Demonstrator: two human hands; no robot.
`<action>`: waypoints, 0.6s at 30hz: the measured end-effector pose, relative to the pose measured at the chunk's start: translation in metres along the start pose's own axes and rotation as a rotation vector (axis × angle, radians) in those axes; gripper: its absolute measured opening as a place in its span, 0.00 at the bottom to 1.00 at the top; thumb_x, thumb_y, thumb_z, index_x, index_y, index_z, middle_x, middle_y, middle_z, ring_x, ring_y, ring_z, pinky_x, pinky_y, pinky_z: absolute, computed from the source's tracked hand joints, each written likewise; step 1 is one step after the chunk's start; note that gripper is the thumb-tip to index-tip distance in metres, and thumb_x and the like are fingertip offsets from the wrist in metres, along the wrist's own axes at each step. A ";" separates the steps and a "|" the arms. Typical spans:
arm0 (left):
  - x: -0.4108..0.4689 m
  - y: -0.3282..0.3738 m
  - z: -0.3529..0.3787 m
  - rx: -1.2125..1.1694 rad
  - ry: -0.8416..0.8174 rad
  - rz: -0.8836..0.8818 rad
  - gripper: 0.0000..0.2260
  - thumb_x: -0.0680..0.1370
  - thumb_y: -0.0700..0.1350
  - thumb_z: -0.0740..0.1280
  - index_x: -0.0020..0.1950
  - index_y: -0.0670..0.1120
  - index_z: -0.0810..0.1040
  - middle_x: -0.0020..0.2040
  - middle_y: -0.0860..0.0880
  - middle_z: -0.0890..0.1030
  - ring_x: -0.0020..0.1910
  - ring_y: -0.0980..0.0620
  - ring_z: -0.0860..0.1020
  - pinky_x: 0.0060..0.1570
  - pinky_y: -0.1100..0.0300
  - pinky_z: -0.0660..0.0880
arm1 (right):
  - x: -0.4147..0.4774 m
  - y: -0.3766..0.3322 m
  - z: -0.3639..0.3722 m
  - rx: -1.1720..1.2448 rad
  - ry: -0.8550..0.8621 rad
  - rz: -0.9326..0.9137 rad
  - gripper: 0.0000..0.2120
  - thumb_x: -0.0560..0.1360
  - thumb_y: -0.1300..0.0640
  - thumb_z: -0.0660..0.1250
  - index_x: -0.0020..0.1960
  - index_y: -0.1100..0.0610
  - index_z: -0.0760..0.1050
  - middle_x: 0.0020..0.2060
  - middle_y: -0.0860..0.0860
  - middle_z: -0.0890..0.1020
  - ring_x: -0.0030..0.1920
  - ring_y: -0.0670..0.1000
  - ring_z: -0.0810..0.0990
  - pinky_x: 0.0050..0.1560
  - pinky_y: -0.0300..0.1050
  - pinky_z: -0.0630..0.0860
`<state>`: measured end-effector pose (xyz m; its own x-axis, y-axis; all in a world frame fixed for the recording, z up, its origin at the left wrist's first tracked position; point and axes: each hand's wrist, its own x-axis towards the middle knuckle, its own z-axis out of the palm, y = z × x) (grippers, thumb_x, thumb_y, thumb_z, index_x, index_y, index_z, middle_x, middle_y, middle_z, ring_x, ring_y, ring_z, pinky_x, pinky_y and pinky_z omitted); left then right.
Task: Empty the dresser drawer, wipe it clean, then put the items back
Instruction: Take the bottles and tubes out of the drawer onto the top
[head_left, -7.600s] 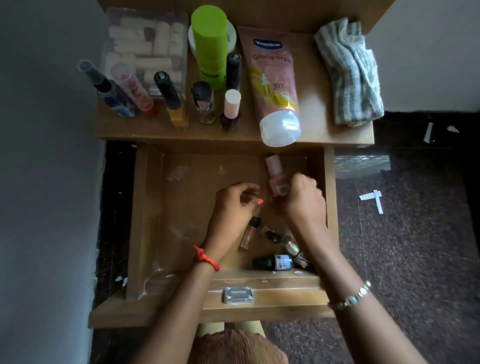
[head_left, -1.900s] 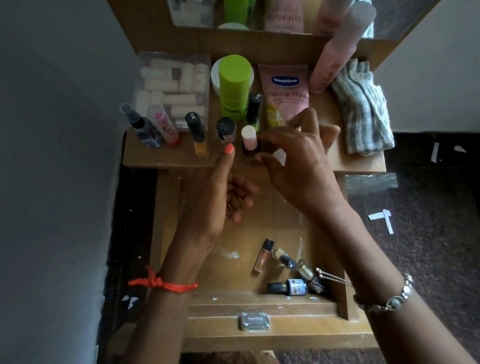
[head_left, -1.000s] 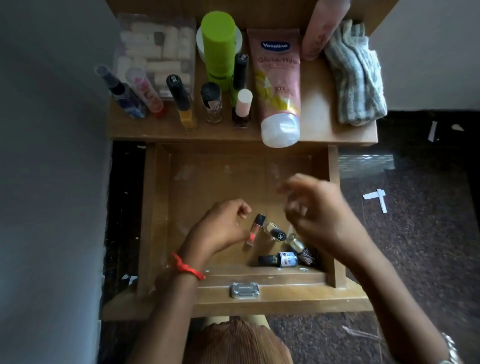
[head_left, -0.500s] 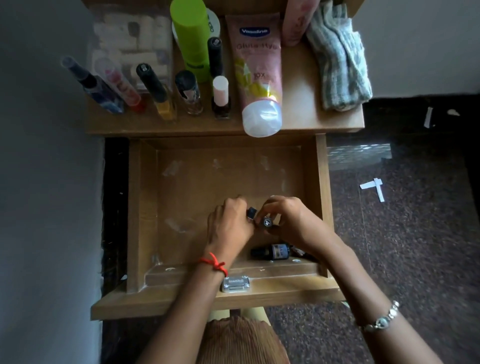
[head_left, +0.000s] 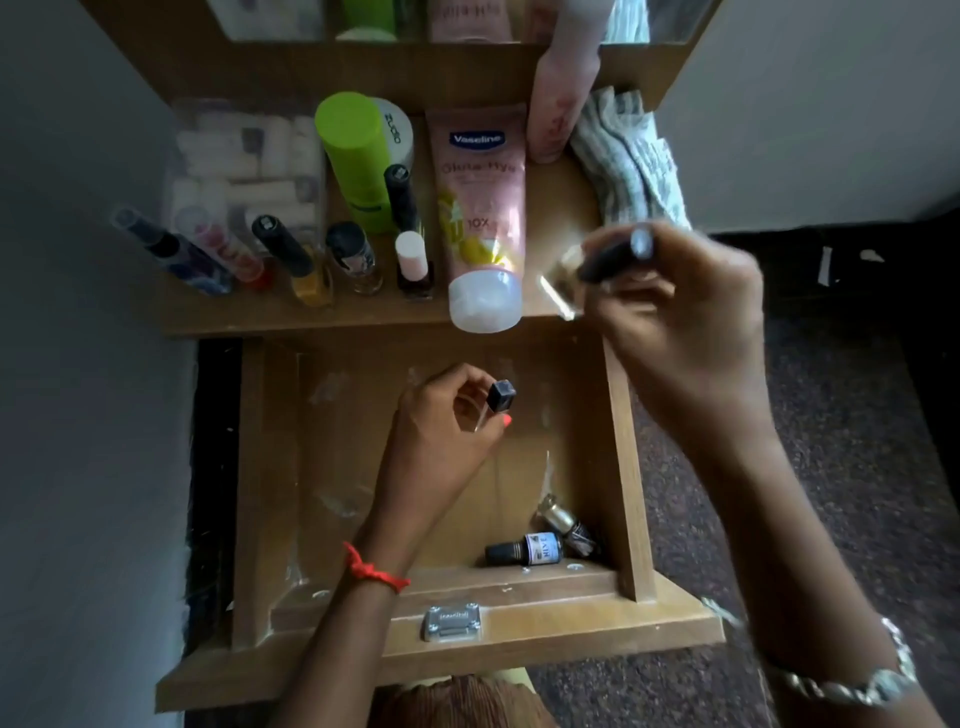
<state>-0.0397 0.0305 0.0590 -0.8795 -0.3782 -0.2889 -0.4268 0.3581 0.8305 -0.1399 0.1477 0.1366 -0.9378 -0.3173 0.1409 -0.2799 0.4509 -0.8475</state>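
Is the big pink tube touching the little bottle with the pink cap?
Apart. The head view shows bare wood between the pink tube and the pink-capped bottle standing to its left on the dresser top.

Right hand (head_left: 680, 312) bottle (head_left: 597, 265) blurred

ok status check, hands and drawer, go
Left hand holds a small bottle over the drawer. Right hand carries another bottle to the dresser top. Two bottles left in drawer. Nothing in the way.
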 end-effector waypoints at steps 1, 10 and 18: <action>0.001 0.002 0.000 -0.003 -0.001 0.003 0.09 0.68 0.39 0.73 0.42 0.50 0.77 0.35 0.57 0.78 0.40 0.63 0.76 0.38 0.74 0.69 | 0.012 -0.003 0.002 -0.032 0.052 -0.027 0.04 0.68 0.64 0.69 0.43 0.63 0.79 0.38 0.53 0.83 0.39 0.50 0.82 0.42 0.50 0.80; 0.010 0.014 -0.002 -0.119 -0.002 0.009 0.15 0.68 0.38 0.74 0.41 0.57 0.74 0.37 0.64 0.76 0.37 0.74 0.74 0.40 0.79 0.70 | 0.076 -0.003 0.026 -0.282 0.002 -0.109 0.07 0.72 0.68 0.60 0.48 0.67 0.73 0.42 0.59 0.80 0.39 0.54 0.77 0.37 0.45 0.72; 0.010 0.008 -0.001 -0.245 0.033 -0.013 0.17 0.67 0.36 0.74 0.40 0.59 0.76 0.39 0.61 0.80 0.39 0.68 0.77 0.40 0.79 0.71 | 0.083 0.006 0.029 -0.324 -0.050 -0.084 0.11 0.73 0.69 0.56 0.53 0.65 0.72 0.47 0.58 0.79 0.46 0.56 0.78 0.42 0.47 0.73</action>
<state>-0.0519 0.0284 0.0633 -0.8654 -0.4104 -0.2876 -0.3703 0.1371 0.9187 -0.2134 0.0999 0.1282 -0.8997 -0.4016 0.1712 -0.4140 0.6605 -0.6264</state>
